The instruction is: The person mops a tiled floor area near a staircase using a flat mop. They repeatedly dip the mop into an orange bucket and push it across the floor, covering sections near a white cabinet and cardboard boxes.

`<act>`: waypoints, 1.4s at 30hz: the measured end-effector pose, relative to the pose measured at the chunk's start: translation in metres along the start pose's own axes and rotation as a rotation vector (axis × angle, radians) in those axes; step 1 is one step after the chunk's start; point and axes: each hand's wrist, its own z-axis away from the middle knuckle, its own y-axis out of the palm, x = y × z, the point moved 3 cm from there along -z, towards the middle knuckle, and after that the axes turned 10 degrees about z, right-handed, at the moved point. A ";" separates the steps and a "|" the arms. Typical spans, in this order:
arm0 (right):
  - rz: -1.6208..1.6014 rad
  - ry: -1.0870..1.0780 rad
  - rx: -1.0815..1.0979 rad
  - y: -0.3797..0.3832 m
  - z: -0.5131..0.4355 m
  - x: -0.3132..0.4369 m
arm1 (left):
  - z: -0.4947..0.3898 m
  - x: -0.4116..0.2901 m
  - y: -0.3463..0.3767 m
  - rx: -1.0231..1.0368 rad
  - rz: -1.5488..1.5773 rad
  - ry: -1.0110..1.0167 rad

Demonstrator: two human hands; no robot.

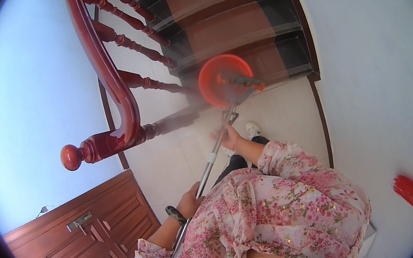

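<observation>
A mop with a metal pole (207, 170) runs diagonally from beside my body up to its head (241, 81). My left hand (191, 200), with a dark green bangle at the wrist, is closed around the lower part of the pole. Nearer the mop head, my right hand (227, 137) is against the pole with some fingers extended; its grip is partly hidden and blurred. The mop head lies over a red plastic bucket (209, 83) at the foot of the stairs; whether it touches the rim cannot be told.
Tiled stairs (226, 31) rise beyond the bucket. A red wooden banister (108, 75) with a newel post (101, 146) stands at the left, above a wooden door (79, 254). A white wall (368, 72) bounds the right. My shoes (253, 128) are on the pale tiled floor (165, 172).
</observation>
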 end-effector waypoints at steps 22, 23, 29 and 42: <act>0.003 -0.422 -0.630 -0.175 0.003 0.130 | 0.031 -0.060 -0.110 -0.298 -1.247 0.077; -0.050 -0.425 -0.581 -0.180 0.003 0.128 | 0.021 -0.069 -0.093 -0.256 -1.280 0.112; 0.084 -0.456 -0.729 -0.197 0.017 0.129 | -0.025 -0.082 -0.041 0.108 -0.818 -0.060; 0.163 -0.539 -0.817 -0.144 0.030 0.159 | -0.194 -0.091 0.078 0.336 0.081 -0.216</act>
